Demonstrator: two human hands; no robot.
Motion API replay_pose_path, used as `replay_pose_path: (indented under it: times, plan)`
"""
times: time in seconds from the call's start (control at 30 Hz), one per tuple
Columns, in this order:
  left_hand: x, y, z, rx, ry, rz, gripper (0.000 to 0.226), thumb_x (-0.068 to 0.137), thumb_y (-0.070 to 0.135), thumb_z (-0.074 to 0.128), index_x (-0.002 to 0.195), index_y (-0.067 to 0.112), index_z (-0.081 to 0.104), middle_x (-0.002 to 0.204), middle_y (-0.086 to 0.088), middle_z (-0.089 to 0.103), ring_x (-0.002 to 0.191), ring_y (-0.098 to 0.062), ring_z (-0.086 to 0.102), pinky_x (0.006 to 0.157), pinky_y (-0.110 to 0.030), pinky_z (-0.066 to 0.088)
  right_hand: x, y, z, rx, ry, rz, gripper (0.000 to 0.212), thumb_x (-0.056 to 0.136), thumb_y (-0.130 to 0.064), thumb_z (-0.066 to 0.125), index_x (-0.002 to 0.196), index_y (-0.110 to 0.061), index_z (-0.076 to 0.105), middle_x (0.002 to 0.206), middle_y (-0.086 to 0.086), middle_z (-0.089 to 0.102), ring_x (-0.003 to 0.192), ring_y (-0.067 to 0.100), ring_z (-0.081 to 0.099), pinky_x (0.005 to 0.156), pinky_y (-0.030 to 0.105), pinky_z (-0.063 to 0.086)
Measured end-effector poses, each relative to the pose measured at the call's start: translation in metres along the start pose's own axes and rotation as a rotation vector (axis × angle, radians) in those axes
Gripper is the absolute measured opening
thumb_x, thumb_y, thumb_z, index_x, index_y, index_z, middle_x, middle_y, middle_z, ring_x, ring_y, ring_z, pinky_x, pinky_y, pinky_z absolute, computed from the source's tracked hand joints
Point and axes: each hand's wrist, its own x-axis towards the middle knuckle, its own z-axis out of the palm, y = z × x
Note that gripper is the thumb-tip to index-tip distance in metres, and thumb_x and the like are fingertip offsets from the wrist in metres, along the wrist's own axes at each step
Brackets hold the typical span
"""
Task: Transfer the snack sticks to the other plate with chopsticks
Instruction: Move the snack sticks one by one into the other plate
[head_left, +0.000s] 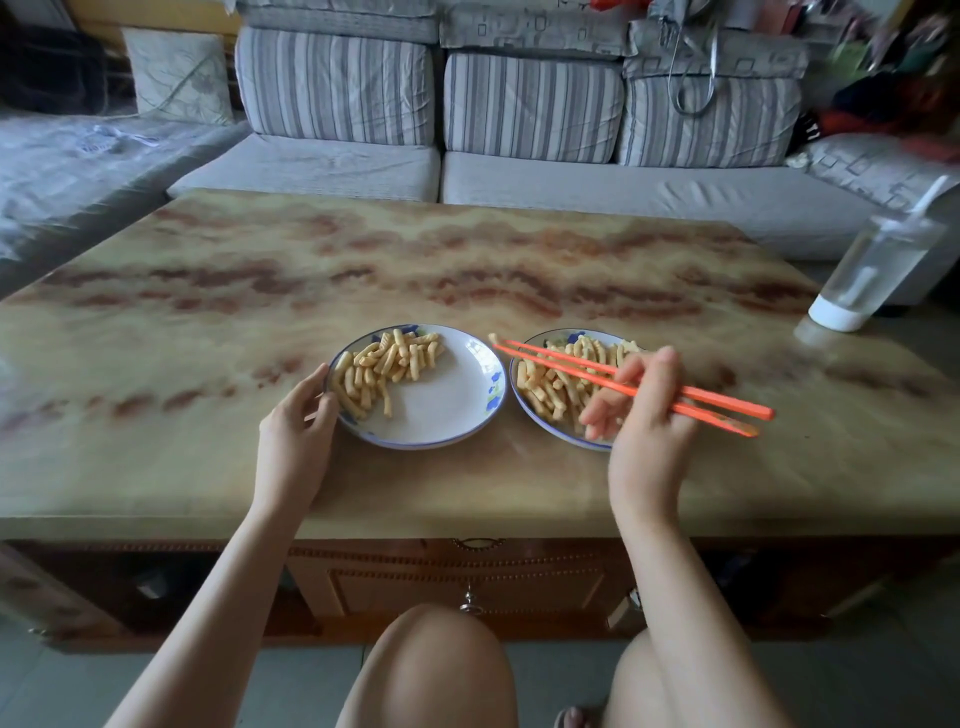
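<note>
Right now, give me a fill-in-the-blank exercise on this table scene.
The right hand holds two ____ chopsticks.
The left hand holds the left plate at its ____.
Snack sticks lie on ____ plates.
The clear bottle stands at the ____ edge of the table.
Missing: orange; rim; both; right.

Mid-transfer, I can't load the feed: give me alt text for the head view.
The right hand holds orange chopsticks whose tips pinch one snack stick between the left plate and the right plate, both holding more sticks. The left hand grips the left plate's rim.
</note>
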Motion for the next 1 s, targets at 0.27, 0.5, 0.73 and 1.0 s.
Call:
replay_pose_path:
  times: [0.27,0.5,0.73,1.0]
  plan:
    - [0.000,0.000,0.000,0.001,0.004,-0.001,0.039,0.094,0.011,0.050,0.132,0.015,0.056,0.105,0.012,0.056,0.098,0.002,0.049,0.067,0.009,0.029,0.010,-0.012,-0.024,-0.017,0.215,-0.024,0.038,0.104,-0.024,0.032,0.070,-0.011,0.044,0.039,0.004,0.048,0.034,0.020,0.044,0.038,0.020,0.035]
    - [0.001,-0.002,0.001,0.005,0.004,0.002,0.039,0.094,0.012,0.050,0.132,0.016,0.056,0.109,0.011,0.058,0.100,0.002,0.049,0.067,0.008,0.028,0.013,-0.003,-0.026,-0.094,0.150,-0.032,0.037,0.104,-0.027,0.034,0.072,-0.013,0.047,0.046,0.014,0.051,0.036,0.022,0.045,0.039,0.022,0.036]
    - [0.001,-0.004,0.001,0.009,0.003,0.007,0.039,0.094,0.013,0.050,0.132,0.016,0.056,0.123,0.002,0.062,0.103,0.002,0.049,0.072,0.005,0.029,0.006,-0.009,-0.022,-0.109,0.129,-0.177,0.035,0.104,-0.022,0.031,0.073,-0.017,0.045,0.045,-0.002,0.046,0.038,0.019,0.046,0.037,0.024,0.034]
    - [0.001,-0.003,0.001,0.008,0.007,0.002,0.039,0.094,0.013,0.050,0.132,0.016,0.056,0.119,0.001,0.063,0.100,0.001,0.050,0.071,0.001,0.031,-0.009,0.005,0.006,-0.064,-0.148,-0.043,0.038,0.101,-0.031,0.032,0.075,-0.009,0.049,0.047,0.019,0.050,0.036,0.017,0.046,0.039,0.020,0.036]
